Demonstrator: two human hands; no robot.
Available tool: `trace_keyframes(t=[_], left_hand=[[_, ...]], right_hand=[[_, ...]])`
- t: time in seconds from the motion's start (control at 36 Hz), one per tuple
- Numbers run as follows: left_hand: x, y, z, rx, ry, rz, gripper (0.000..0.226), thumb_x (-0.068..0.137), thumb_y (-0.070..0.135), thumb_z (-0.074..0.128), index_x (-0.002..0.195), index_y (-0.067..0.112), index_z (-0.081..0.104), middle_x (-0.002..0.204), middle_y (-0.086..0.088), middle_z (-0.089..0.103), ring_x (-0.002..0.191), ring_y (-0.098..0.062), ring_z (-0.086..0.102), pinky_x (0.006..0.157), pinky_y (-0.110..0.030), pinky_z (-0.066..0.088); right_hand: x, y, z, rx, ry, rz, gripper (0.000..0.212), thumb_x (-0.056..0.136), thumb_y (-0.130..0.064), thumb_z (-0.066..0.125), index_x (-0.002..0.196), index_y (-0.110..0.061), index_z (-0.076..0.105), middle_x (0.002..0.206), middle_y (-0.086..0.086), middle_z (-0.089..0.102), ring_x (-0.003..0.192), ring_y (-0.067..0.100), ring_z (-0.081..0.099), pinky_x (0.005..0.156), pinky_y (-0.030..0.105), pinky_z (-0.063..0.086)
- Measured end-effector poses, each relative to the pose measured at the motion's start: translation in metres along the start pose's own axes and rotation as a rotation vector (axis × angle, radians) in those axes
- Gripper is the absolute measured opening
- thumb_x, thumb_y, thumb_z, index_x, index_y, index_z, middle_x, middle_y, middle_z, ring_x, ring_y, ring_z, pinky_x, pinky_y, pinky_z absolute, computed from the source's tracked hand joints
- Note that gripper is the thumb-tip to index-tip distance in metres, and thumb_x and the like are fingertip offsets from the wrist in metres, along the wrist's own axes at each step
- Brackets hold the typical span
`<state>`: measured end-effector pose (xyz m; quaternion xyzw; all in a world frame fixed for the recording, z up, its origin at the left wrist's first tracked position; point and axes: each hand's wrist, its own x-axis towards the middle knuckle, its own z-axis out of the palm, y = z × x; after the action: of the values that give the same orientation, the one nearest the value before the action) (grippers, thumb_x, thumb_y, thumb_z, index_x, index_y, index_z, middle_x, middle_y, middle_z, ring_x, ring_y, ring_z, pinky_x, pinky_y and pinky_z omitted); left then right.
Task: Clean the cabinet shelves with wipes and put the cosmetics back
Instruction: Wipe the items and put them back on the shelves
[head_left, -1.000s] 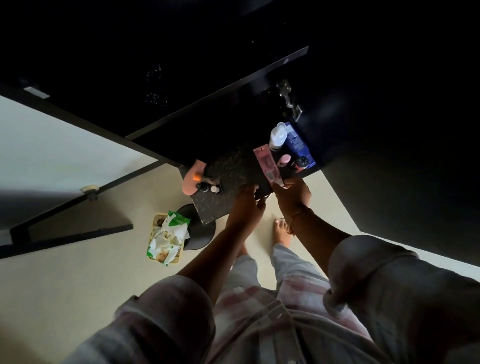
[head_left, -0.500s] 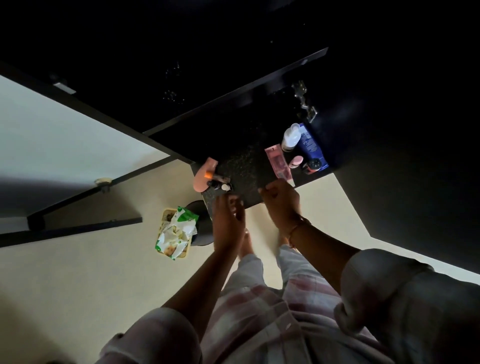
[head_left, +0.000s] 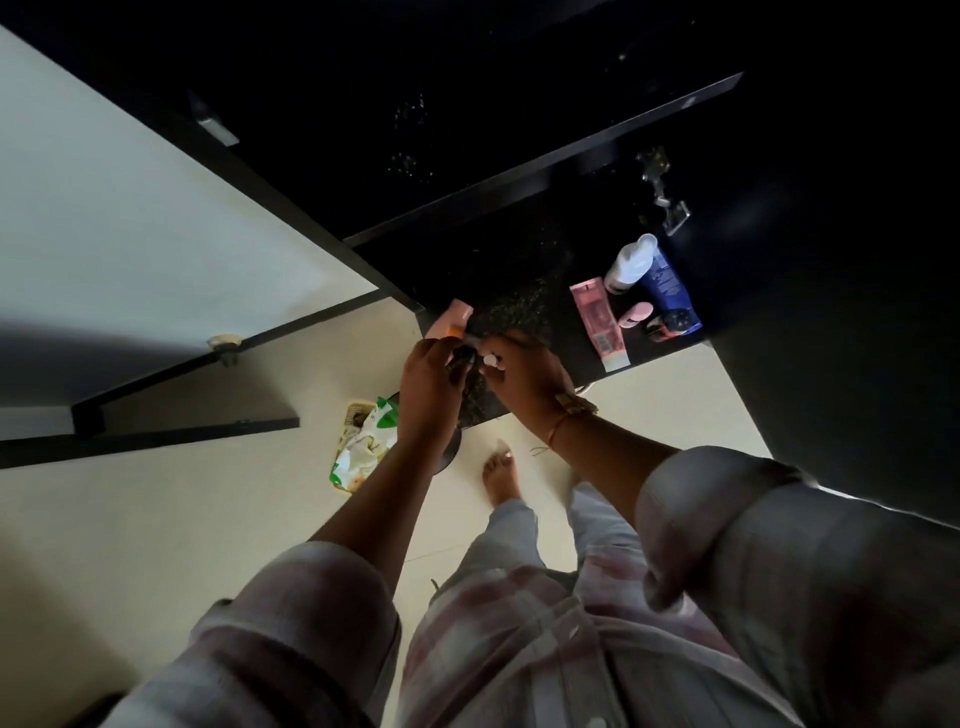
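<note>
A dark speckled shelf (head_left: 519, 306) holds cosmetics. At its left corner lies a pink tube (head_left: 451, 321) beside small bottles. My left hand (head_left: 428, 387) curls round a small dark bottle (head_left: 461, 357) there. My right hand (head_left: 527, 376) pinches a small white-capped bottle (head_left: 491, 361) right next to it. On the right side of the shelf stand a flat pink box (head_left: 597, 322), a white bottle (head_left: 631, 262), a blue tube (head_left: 667, 286), a small pink jar (head_left: 638, 313) and a dark-capped jar (head_left: 674, 323). A green and white wipes pack (head_left: 363, 449) lies on the floor below.
A dark round object (head_left: 453, 451) sits on the floor beside the wipes pack, partly behind my left arm. An open cabinet door (head_left: 130, 218) stands at the left. A metal hinge (head_left: 662, 192) is fixed to the dark cabinet wall at the right. My bare foot (head_left: 501, 475) is under the shelf edge.
Both hands have moved left, away from the pink box, to the small bottles at the shelf's left corner, and now hold them.
</note>
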<state>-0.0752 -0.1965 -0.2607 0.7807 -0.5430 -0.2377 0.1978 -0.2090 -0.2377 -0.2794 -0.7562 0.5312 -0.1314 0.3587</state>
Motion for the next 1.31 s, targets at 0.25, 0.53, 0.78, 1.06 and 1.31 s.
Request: trace_keyframes(t=[0.25,0.53,0.78,1.06,1.31], left_hand=[[0.001,-0.002,-0.002,0.019,-0.045,-0.001,0.013,0.091,0.019,0.064,0.102,0.017,0.070,0.098,0.001,0.073,0.088,-0.015,0.067,0.077,-0.028,0.054],[-0.005,0.021,0.014,-0.075,-0.111,0.042,0.022,0.091,0.017,0.065,0.112,0.013,0.068,0.106,-0.003,0.072,0.095,-0.011,0.068,0.079,-0.007,0.047],[0.020,0.065,0.049,-0.074,-0.174,0.098,0.028,0.093,0.016,0.061,0.120,0.010,0.064,0.107,-0.010,0.072,0.100,-0.019,0.068,0.081,-0.020,0.046],[0.048,0.091,0.076,-0.023,-0.195,0.194,0.023,0.092,0.017,0.059,0.113,0.014,0.066,0.101,-0.010,0.073,0.093,-0.026,0.069,0.079,-0.033,0.054],[0.043,0.084,0.085,-0.034,-0.184,0.235,0.033,0.093,0.019,0.059,0.126,0.013,0.061,0.112,-0.007,0.070,0.099,-0.021,0.068,0.083,-0.023,0.050]], right_hand=[[-0.007,0.011,-0.004,0.020,0.079,0.017,0.019,0.084,-0.019,0.068,0.103,-0.016,0.067,0.097,0.007,0.071,0.086,0.030,0.068,0.068,0.035,0.057],[-0.031,0.051,-0.027,0.043,0.131,0.136,0.018,0.080,-0.017,0.067,0.097,-0.012,0.065,0.097,0.010,0.065,0.080,0.030,0.064,0.065,0.036,0.054],[-0.035,0.083,-0.052,0.033,0.194,0.201,0.018,0.080,-0.016,0.065,0.098,-0.014,0.062,0.099,0.008,0.063,0.078,0.029,0.066,0.064,0.038,0.055],[-0.032,0.095,-0.062,0.016,0.207,0.178,0.026,0.081,-0.018,0.061,0.106,-0.013,0.062,0.103,0.010,0.062,0.082,0.031,0.065,0.067,0.041,0.055],[-0.031,0.095,-0.060,0.014,0.198,0.145,0.028,0.082,-0.013,0.066,0.109,-0.010,0.063,0.107,0.010,0.062,0.084,0.030,0.065,0.068,0.032,0.050]])
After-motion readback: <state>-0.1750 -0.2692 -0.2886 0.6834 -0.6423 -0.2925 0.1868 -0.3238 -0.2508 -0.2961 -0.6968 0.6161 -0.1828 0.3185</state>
